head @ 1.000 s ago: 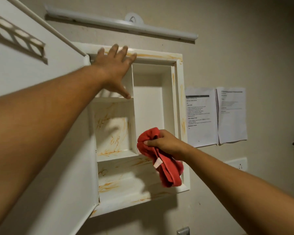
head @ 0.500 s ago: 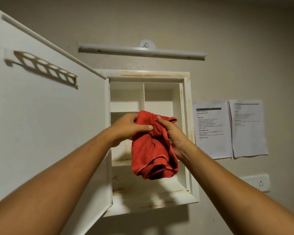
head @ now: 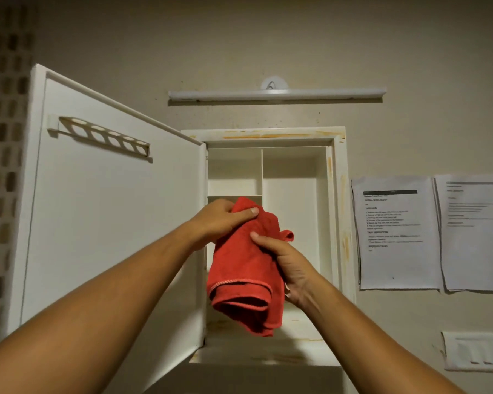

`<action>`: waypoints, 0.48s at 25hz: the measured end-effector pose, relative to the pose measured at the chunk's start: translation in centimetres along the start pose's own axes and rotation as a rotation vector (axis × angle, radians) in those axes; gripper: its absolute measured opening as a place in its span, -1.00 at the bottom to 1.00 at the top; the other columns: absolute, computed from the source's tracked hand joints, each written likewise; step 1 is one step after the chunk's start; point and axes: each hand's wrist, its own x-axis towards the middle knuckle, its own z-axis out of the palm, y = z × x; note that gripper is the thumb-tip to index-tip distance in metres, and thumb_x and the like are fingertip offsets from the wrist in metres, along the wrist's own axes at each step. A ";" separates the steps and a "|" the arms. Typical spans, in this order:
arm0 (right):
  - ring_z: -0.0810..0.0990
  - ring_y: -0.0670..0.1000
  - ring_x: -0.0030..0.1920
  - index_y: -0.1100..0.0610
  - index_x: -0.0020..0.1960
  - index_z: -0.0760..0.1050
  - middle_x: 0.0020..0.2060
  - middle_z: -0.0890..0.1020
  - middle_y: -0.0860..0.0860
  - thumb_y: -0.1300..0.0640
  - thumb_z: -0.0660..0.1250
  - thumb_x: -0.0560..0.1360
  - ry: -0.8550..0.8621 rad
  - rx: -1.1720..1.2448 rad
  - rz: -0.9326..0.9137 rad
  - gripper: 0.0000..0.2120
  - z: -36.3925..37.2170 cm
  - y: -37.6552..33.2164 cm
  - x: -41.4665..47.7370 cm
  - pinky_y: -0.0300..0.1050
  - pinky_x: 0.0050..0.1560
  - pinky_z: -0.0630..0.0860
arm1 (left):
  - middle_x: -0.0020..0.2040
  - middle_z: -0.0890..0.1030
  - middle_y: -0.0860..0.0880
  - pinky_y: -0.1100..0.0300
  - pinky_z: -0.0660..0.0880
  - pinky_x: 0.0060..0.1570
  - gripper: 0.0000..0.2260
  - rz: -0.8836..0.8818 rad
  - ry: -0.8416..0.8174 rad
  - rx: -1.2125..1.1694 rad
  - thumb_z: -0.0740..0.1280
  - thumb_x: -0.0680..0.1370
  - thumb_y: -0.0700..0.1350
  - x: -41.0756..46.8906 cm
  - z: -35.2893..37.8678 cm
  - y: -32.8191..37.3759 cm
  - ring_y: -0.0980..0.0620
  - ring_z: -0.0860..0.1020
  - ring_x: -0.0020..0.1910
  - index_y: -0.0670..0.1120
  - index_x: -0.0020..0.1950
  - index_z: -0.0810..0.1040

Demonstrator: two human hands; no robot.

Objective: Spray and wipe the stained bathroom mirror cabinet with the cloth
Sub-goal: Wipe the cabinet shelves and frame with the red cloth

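The white mirror cabinet point(head: 337, 194) is set in the wall, with orange stains along its top and right frame and on its bottom shelf. Its door point(head: 111, 223) hangs wide open to the left; the mirror side is hidden. In front of the opening I hold a red cloth point(head: 245, 274) with both hands. My left hand point(head: 225, 218) pinches its top edge. My right hand point(head: 285, 263) grips its right side lower down, and the cloth hangs bunched below. No spray bottle is in view.
A white holder rack point(head: 106, 136) is fixed inside the door. A tube light point(head: 276, 95) runs above the cabinet. Two printed sheets point(head: 399, 231) hang on the wall to the right, a switch plate point(head: 475, 351) below them. Tiled wall point(head: 0, 166) at far left.
A second ago my left hand rested on the cabinet's top frame and only my right held the cloth. The left came down onto the cloth. I have drawn back from the cabinet.
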 end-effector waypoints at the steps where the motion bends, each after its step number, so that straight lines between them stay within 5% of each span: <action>1: 0.75 0.21 0.09 0.23 0.30 0.62 0.10 0.75 0.20 0.22 0.52 0.51 0.116 -0.016 -0.096 -0.62 0.0 0.5 0.4 0.12 0.13 0.69 | 0.03 0.72 -0.01 -0.06 0.63 0.11 -0.61 0.045 0.074 0.226 0.34 0.56 0.31 0.2 -0.3 0.3 -0.05 0.69 0.01 0.02 0.09 0.67; 4: 0.75 0.01 -0.03 0.04 0.34 0.56 0.00 0.76 -0.03 0.18 0.48 0.54 0.613 -0.210 -0.526 -0.62 0.5 1.3 1.7 0.04 0.10 0.69 | 0.08 0.67 0.00 0.03 0.54 -0.01 -0.62 0.187 0.281 0.787 0.28 0.59 0.31 1.0 -3.0 2.7 -0.04 0.61 0.03 0.03 0.13 0.59; 7: 0.63 -0.18 -0.06 -0.16 0.32 0.43 0.02 0.63 -0.25 0.11 0.43 0.51 0.718 -0.656 -0.889 -0.56 2.3 2.4 2.5 -0.37 -0.08 0.55 | 0.19 0.63 -0.03 0.03 0.47 -0.02 -0.61 0.265 0.322 1.098 0.30 0.58 0.27 2.1 -7.0 5.1 -0.07 0.58 0.14 0.02 0.23 0.58; 10: 0.58 0.00 -0.10 -0.03 0.25 0.43 0.05 0.57 -0.09 0.21 0.43 0.48 0.774 -1.170 -0.894 -0.61 3.0 4.6 5.7 -0.10 -0.10 0.56 | 0.33 0.53 -0.10 -0.14 0.43 0.26 -0.49 0.237 0.281 1.389 0.28 0.56 0.32 2.7 -9.2 5.4 -0.14 0.47 0.31 0.03 0.36 0.53; 12: 0.61 0.10 -0.09 0.00 0.23 0.44 0.05 0.57 -0.04 0.20 0.43 0.53 0.834 -1.172 -0.761 -0.67 2.9 5.3 7.9 0.07 -0.04 0.62 | 0.39 0.47 -0.13 -0.25 0.31 0.41 -0.40 0.237 0.283 1.513 0.30 0.54 0.36 3.0 -9.8 5.1 -0.17 0.40 0.39 0.01 0.44 0.47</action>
